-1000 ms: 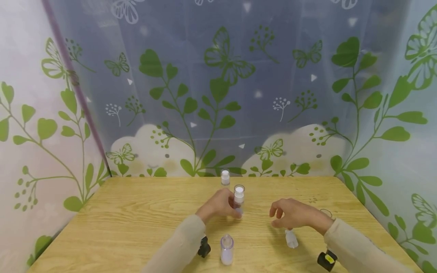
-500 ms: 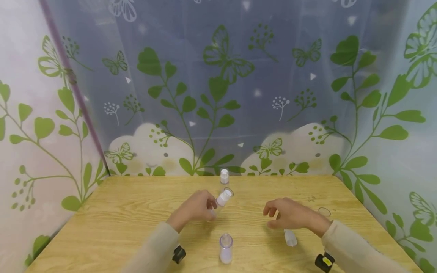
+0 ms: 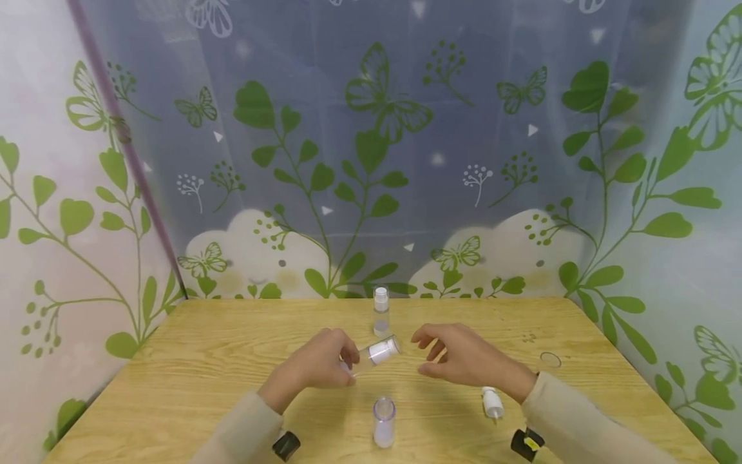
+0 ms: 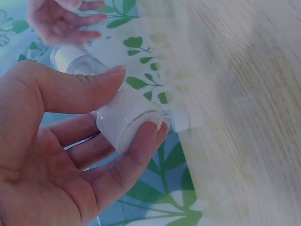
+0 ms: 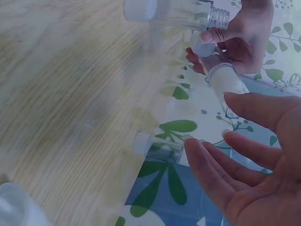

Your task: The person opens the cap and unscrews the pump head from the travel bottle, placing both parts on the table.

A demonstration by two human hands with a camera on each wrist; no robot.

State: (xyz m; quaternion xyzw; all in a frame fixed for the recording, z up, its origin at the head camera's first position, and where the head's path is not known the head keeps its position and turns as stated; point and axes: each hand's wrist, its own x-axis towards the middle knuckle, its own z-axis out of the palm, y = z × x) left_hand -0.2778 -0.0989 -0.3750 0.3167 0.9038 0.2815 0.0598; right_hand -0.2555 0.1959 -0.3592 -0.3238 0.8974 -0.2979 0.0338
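My left hand (image 3: 319,361) holds a clear pump bottle (image 3: 382,352) tilted nearly level, its white pump end under a clear cap pointing right. In the left wrist view, thumb and fingers grip the bottle's white base (image 4: 124,117). My right hand (image 3: 464,357) is just right of the capped end, fingers loosely bent and apart from it. The right wrist view also shows a gap between right fingers and bottle. A bottle without a pump (image 3: 384,425) stands nearer me; its threaded neck (image 5: 220,19) shows in the right wrist view. A white pump head (image 3: 493,404) lies below the right forearm.
Another pump bottle (image 3: 380,312) stands farther back on the wooden table (image 3: 232,348). A thin round outline (image 3: 551,359), perhaps a clear cap's rim, is to the right. Patterned curtains (image 3: 371,161) enclose the table's back and sides.
The left hand has moved left with the bottle and tipped it from upright to nearly level. The right hand has come left towards the capped end. The pump head on the table has turned.
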